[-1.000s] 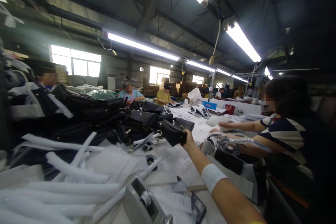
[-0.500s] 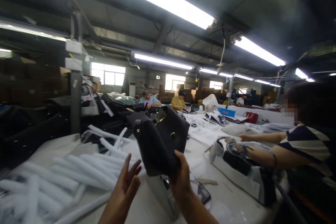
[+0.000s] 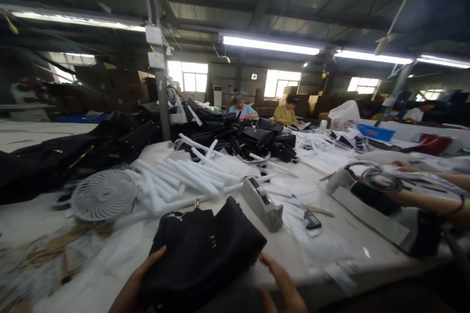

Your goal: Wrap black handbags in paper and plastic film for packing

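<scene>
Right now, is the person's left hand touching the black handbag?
Touching. The head view shows the left hand with its thumb lying on the black handbag at its near left edge, no gap.

Handbag (image 3: 201, 254) before tape dispenser (image 3: 262, 203)

Long tube lights (image 3: 270, 46) high above and far beyond the fingers give most of the light. The windows (image 3: 187, 76) on the back wall burn out to plain white, and the roof between them is dim. The pale worktop (image 3: 348, 234) ahead of the right fingers (image 3: 270, 261) throws light back. The black handbag (image 3: 205, 254) between both sets of fingers reads as a nearly flat dark mass, with a small glint on its clasp. Left of the left fingers (image 3: 152, 257) the lower corner is smeared by motion blur, and the bottom edge is soft. Wide-angle bending tilts the post (image 3: 157, 58) and curves lines toward the edges.
</scene>
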Demonstrator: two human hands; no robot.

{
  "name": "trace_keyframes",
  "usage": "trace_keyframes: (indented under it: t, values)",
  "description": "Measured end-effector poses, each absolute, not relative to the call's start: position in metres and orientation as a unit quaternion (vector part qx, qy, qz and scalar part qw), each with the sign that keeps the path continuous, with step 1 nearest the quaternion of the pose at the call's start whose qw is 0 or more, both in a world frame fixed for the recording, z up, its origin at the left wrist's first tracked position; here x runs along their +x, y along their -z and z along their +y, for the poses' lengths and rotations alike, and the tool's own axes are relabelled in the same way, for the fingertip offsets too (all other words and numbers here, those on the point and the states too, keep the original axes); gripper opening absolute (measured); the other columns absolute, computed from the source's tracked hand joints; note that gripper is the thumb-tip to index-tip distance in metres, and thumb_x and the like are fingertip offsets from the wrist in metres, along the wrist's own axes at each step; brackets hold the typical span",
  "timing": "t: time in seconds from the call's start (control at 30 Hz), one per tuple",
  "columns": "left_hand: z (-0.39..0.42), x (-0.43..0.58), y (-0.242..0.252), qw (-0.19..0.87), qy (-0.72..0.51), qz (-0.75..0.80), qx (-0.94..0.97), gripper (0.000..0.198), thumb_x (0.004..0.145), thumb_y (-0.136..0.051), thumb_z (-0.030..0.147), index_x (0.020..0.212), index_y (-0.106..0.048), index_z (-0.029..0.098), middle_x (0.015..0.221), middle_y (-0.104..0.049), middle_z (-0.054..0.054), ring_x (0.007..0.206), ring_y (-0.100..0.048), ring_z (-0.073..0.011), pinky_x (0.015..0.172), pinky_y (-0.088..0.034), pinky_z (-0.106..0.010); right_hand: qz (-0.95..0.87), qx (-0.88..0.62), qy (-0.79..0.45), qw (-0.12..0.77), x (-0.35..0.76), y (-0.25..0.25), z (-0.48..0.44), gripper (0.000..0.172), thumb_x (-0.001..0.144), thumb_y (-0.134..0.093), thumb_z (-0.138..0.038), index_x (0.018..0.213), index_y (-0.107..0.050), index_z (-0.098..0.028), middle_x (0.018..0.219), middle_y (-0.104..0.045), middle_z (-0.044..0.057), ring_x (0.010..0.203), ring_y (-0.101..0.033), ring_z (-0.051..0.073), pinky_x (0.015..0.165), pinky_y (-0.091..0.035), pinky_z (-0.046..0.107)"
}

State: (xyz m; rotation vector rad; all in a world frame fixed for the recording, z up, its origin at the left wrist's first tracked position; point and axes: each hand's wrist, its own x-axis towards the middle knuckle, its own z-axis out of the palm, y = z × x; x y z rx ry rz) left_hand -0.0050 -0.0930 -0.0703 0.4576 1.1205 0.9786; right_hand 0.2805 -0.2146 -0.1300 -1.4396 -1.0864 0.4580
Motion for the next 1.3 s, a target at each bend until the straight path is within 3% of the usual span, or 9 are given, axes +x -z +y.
trace_keyframes:
  t: [0.13, 0.27, 0.37, 0.5, 0.6, 0.73, 0.97, 1.13, 1.3]
  values:
    - [-0.084, -0.021, 0.091, 0.68, -0.425, 0.52, 0.294, 0.057, 0.086, -0.062, 0.048, 0.128, -0.059, 0.01, 0.132, -0.063, -0.014, 0.129, -0.052, -0.0281, 0.113, -0.036, -0.038, -0.588, -0.631, -0.143, 0.486, 0.316, 0.123, -0.197, 0.089, 0.072, -0.076, -0.029, 0.148, -0.032, -0.043, 0.157, -0.03, 0.0, 0.144, -0.027, 0.033, 0.116, -0.029, 0.056]
    - [-0.087, -0.036, 0.11, 0.524, -0.444, 0.578, 0.44, 0.074, 0.086, -0.044, 0.071, 0.141, -0.046, 0.022, 0.148, -0.048, -0.011, 0.137, -0.042, -0.0309, 0.116, -0.029, -0.048, -0.633, -0.578, -0.25, 0.45, 0.32, 0.126, -0.165, 0.098, 0.078, -0.071, -0.026, 0.154, -0.009, -0.034, 0.16, -0.024, 0.008, 0.142, -0.033, 0.029, 0.111, -0.038, 0.05]
    - [-0.11, -0.041, 0.123, 0.394, -0.459, 0.533, 0.591, 0.09, 0.076, -0.04, 0.083, 0.147, -0.034, 0.029, 0.154, -0.04, -0.011, 0.138, -0.038, -0.0365, 0.112, -0.034, -0.056, -0.65, -0.588, -0.204, 0.437, 0.319, 0.121, -0.153, 0.091, 0.079, -0.07, -0.023, 0.152, -0.016, -0.034, 0.158, -0.026, 0.009, 0.143, -0.031, 0.028, 0.112, -0.037, 0.049]
    - [-0.133, -0.029, 0.119, 0.141, -0.382, 0.535, 0.741, 0.085, 0.078, -0.062, 0.066, 0.149, -0.026, 0.036, 0.158, -0.031, -0.005, 0.145, -0.025, -0.0348, 0.113, -0.03, -0.061, -0.72, -0.578, -0.099, 0.37, 0.32, 0.097, -0.144, 0.087, 0.077, -0.071, -0.018, 0.15, -0.026, -0.032, 0.161, -0.017, 0.008, 0.146, -0.022, 0.029, 0.115, -0.032, 0.048]
    - [-0.122, -0.02, 0.105, 0.037, -0.318, 0.502, 0.803, 0.083, 0.081, -0.067, 0.052, 0.15, -0.025, 0.032, 0.153, -0.04, -0.007, 0.141, -0.035, -0.0315, 0.11, -0.037, -0.057, -0.794, -0.537, -0.055, 0.28, 0.321, 0.076, -0.131, 0.089, 0.069, -0.077, -0.015, 0.147, -0.037, -0.032, 0.16, -0.022, 0.006, 0.147, -0.019, 0.032, 0.116, -0.03, 0.05]
    - [-0.093, -0.023, 0.109, -0.054, -0.249, 0.431, 0.866, 0.07, 0.082, -0.068, 0.049, 0.144, -0.038, 0.033, 0.142, -0.055, -0.002, 0.128, -0.054, -0.0289, 0.101, -0.05, -0.054, -0.82, -0.528, -0.039, 0.218, 0.32, 0.07, -0.107, 0.084, 0.068, -0.079, -0.014, 0.143, -0.044, -0.03, 0.152, -0.041, 0.006, 0.137, -0.041, 0.029, 0.11, -0.041, 0.045]
    - [-0.075, -0.033, 0.158, -0.128, -0.295, 0.342, 0.883, 0.043, 0.095, -0.048, 0.013, 0.138, -0.047, 0.021, 0.126, -0.068, -0.002, 0.117, -0.063, -0.0174, 0.104, -0.049, -0.037, -0.827, -0.473, 0.083, 0.291, 0.327, 0.12, -0.086, 0.025, 0.088, -0.063, -0.012, 0.111, -0.067, -0.023, 0.107, -0.076, 0.003, 0.096, -0.072, 0.023, 0.08, -0.056, 0.034]
    - [-0.077, -0.025, 0.118, -0.119, -0.235, 0.406, 0.875, 0.026, 0.093, -0.056, 0.03, 0.116, -0.064, 0.022, 0.106, -0.077, -0.003, 0.093, -0.074, -0.023, 0.087, -0.06, -0.038, -0.834, -0.458, 0.091, 0.292, 0.331, 0.126, -0.084, 0.022, 0.089, -0.061, -0.013, 0.109, -0.068, -0.022, 0.108, -0.075, 0.003, 0.098, -0.071, 0.023, 0.081, -0.054, 0.035]
    - [-0.085, 0.023, 0.063, -0.028, -0.112, 0.389, 0.914, 0.073, 0.069, -0.081, 0.017, 0.136, -0.05, 0.023, 0.132, -0.063, -0.006, 0.115, -0.064, -0.0272, 0.105, -0.048, -0.048, -0.854, -0.463, 0.04, 0.234, 0.332, 0.1, -0.081, 0.032, 0.081, -0.068, -0.011, 0.112, -0.067, -0.02, 0.114, -0.073, 0.006, 0.106, -0.067, 0.025, 0.097, -0.048, 0.041]
